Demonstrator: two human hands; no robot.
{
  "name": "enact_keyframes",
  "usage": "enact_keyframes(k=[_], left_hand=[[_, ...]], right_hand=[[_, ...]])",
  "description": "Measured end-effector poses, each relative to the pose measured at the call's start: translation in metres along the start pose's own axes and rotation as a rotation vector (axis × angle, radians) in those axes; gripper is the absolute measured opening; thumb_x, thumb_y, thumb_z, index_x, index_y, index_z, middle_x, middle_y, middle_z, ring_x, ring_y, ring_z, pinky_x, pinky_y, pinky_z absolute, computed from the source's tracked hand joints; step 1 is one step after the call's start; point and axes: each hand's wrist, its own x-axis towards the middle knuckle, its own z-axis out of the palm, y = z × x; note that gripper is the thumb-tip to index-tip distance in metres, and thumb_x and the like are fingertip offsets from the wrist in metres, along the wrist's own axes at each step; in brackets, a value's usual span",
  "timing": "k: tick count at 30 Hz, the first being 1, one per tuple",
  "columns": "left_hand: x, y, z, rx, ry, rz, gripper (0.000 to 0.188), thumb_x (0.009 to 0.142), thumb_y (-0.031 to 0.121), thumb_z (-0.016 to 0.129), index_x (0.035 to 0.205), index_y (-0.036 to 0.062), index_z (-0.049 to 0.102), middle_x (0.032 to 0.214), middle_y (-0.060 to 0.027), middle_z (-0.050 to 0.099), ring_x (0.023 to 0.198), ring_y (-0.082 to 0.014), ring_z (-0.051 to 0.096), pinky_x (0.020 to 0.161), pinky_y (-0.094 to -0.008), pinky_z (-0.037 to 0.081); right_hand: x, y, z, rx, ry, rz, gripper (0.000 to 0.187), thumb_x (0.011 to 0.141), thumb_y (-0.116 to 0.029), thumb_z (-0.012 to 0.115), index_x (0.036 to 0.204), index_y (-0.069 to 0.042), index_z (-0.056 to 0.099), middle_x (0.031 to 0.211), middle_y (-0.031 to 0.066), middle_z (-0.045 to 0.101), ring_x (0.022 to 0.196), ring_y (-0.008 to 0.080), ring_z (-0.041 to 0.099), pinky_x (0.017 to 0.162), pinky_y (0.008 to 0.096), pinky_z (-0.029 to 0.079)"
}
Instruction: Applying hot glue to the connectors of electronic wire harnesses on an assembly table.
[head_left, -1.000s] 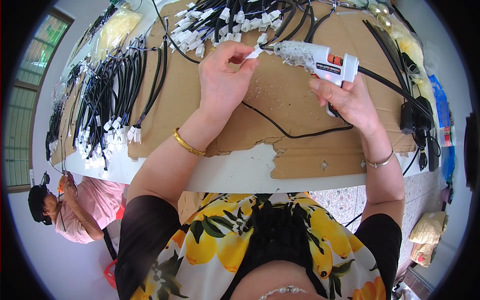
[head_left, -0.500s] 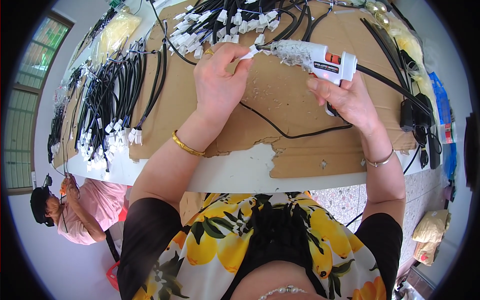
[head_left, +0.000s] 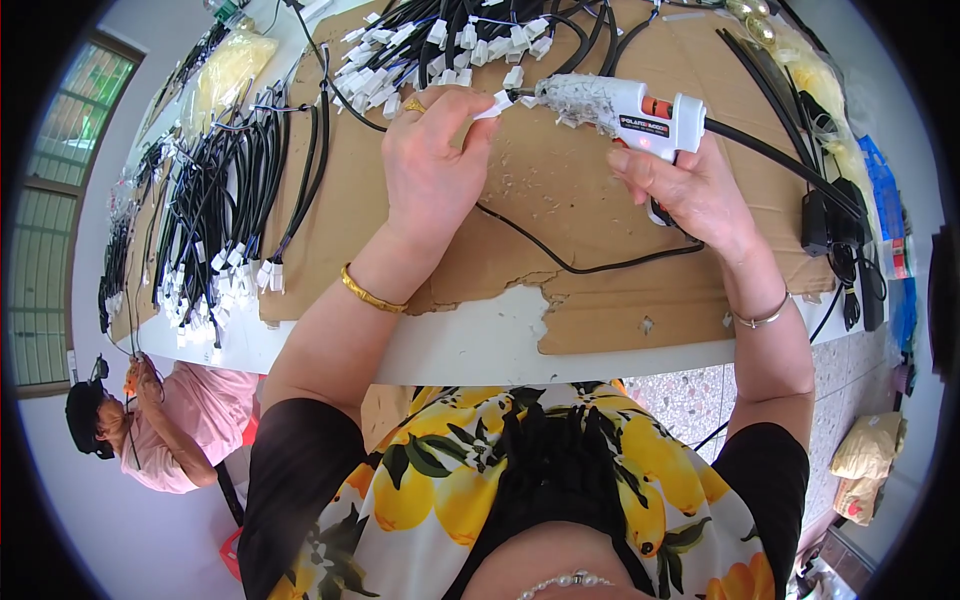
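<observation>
My right hand [head_left: 685, 190] is wrapped round the handle of a white hot glue gun [head_left: 650, 118], which lies level and points left. Bits of dried glue cover its front, and a black glue stick [head_left: 770, 150] runs out of its back. Between thumb and fingertips my left hand [head_left: 437, 150] pinches a small white connector [head_left: 497, 104]. The gun's nozzle [head_left: 522, 93] is right at this connector; whether they touch I cannot tell. Just beyond lie black cables with white connectors [head_left: 470, 45] in a heap.
Brown cardboard [head_left: 620, 300] with torn edges covers the white table [head_left: 450, 345]. More bundled black cables [head_left: 230, 180] lie at left, beside a bag of yellowish sticks [head_left: 232, 72]. Black power adapters [head_left: 830, 220] sit at right. A person in pink [head_left: 195, 420] works at far left.
The glue gun and my right hand have shifted very slightly left. My left hand keeps its pinch on the connector, nearly in the same spot.
</observation>
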Motion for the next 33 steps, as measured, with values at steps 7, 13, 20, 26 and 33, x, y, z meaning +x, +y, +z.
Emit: enact_keyframes(k=[7, 13, 20, 26, 33], left_hand=[[0.0021, 0.0009, 0.0004, 0.056, 0.001, 0.095, 0.018, 0.065, -0.003, 0.067, 0.078, 0.0063, 0.058, 0.079, -0.0061, 0.063, 0.072, -0.0257, 0.058, 0.065, -0.0333, 0.046], [0.0013, -0.0007, -0.0010, 0.088, 0.002, 0.122, 0.018, 0.065, -0.003, 0.067, 0.077, 0.0060, 0.059, 0.079, -0.0055, 0.063, 0.072, -0.0256, 0.058, 0.065, -0.0332, 0.046], [0.0027, -0.0008, -0.0001, 0.101, 0.005, 0.122, 0.018, 0.064, -0.003, 0.067, 0.077, 0.0060, 0.059, 0.079, -0.0054, 0.063, 0.071, -0.0253, 0.058, 0.064, -0.0331, 0.046], [0.0030, -0.0024, 0.0006, 0.093, 0.004, 0.121, 0.018, 0.065, -0.003, 0.067, 0.077, 0.0060, 0.059, 0.078, -0.0053, 0.063, 0.070, -0.0249, 0.058, 0.064, -0.0324, 0.046], [0.0014, -0.0031, 0.0007, 0.035, 0.029, -0.009, 0.017, 0.065, -0.002, 0.068, 0.078, 0.0060, 0.060, 0.076, -0.0061, 0.063, 0.070, -0.0233, 0.059, 0.064, -0.0313, 0.046]], right_hand=[[0.0009, -0.0007, -0.0027, -0.053, -0.014, 0.047, 0.014, 0.079, -0.013, 0.063, 0.084, -0.002, 0.056, 0.066, -0.0013, 0.052, 0.055, 0.0044, 0.045, 0.050, 0.0196, 0.037], [-0.0010, -0.0006, -0.0019, -0.048, -0.018, 0.024, 0.014, 0.079, -0.013, 0.063, 0.084, -0.002, 0.056, 0.066, -0.0018, 0.052, 0.054, 0.0042, 0.045, 0.049, 0.0194, 0.037], [0.0000, -0.0001, -0.0037, -0.037, -0.023, 0.063, 0.016, 0.079, -0.014, 0.065, 0.086, -0.002, 0.057, 0.067, -0.0024, 0.053, 0.054, 0.0037, 0.045, 0.048, 0.0190, 0.037], [0.0002, -0.0004, -0.0043, -0.038, -0.020, 0.055, 0.015, 0.079, -0.015, 0.065, 0.085, -0.003, 0.057, 0.066, -0.0029, 0.052, 0.054, 0.0033, 0.045, 0.047, 0.0188, 0.037], [0.0007, 0.0034, -0.0044, -0.036, -0.037, 0.059, 0.017, 0.079, -0.016, 0.067, 0.084, -0.004, 0.056, 0.064, -0.0030, 0.052, 0.054, 0.0034, 0.046, 0.046, 0.0188, 0.036]])
